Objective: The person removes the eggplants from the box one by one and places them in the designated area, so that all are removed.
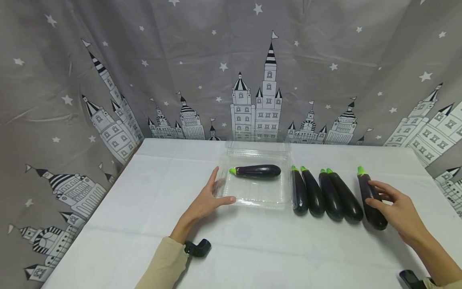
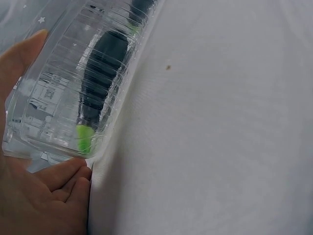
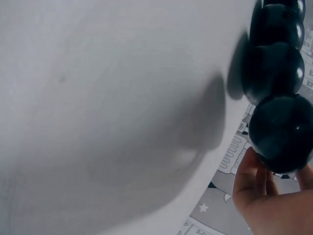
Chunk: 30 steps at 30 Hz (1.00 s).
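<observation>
A glossy dark eggplant (image 1: pixel 371 200) with a green stem end is held by my right hand (image 1: pixel 398 212), thumb on its near side and fingers on the far side. In the right wrist view the round end of the held eggplant (image 3: pixel 281 132) hides part of the fingers (image 3: pixel 252 183). My left hand (image 1: pixel 203 202) rests at the front left corner of a clear plastic container (image 1: pixel 260 196), index finger and thumb stretched along its sides. One eggplant (image 1: pixel 258 171) lies crosswise inside the container, also visible through the wall in the left wrist view.
Several eggplants (image 1: pixel 326 196) lie side by side between the container and my right hand, the leftmost close to the container's right wall. The container's clear lid (image 1: pixel 258 138) stands raised at the back. A white cloth (image 1: pixel 144 200) covers the table, and a grey castle-print curtain (image 1: pixel 202 48) hangs behind.
</observation>
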Each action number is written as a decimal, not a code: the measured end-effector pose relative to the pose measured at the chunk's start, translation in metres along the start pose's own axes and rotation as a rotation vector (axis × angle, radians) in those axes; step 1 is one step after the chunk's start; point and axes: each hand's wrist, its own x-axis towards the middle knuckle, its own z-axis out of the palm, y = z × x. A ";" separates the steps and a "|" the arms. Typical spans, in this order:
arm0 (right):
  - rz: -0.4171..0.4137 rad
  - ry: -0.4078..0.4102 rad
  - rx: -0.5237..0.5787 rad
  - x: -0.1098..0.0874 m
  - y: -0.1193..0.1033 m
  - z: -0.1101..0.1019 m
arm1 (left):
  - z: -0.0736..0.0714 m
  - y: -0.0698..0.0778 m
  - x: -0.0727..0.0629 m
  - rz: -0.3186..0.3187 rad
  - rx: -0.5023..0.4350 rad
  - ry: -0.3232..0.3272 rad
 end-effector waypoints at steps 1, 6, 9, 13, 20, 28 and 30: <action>0.001 -0.001 -0.001 0.000 0.001 0.000 | 0.000 0.005 -0.003 0.002 0.000 -0.003; 0.018 -0.016 -0.018 0.005 0.005 0.000 | 0.000 -0.010 0.005 0.029 0.014 0.008; 0.023 -0.034 -0.016 0.007 0.006 -0.001 | 0.000 -0.019 0.009 0.035 0.005 0.013; 0.046 -0.063 -0.012 0.008 0.010 -0.001 | 0.001 -0.019 0.010 0.033 0.004 0.014; 0.070 -0.113 -0.029 0.009 0.014 -0.001 | 0.001 -0.017 0.009 0.027 0.009 0.013; 0.049 -0.115 -0.020 0.010 0.016 0.003 | 0.002 -0.017 0.010 0.022 0.010 0.010; 0.045 -0.114 -0.019 0.011 0.017 0.003 | 0.002 -0.017 0.009 0.015 0.013 0.013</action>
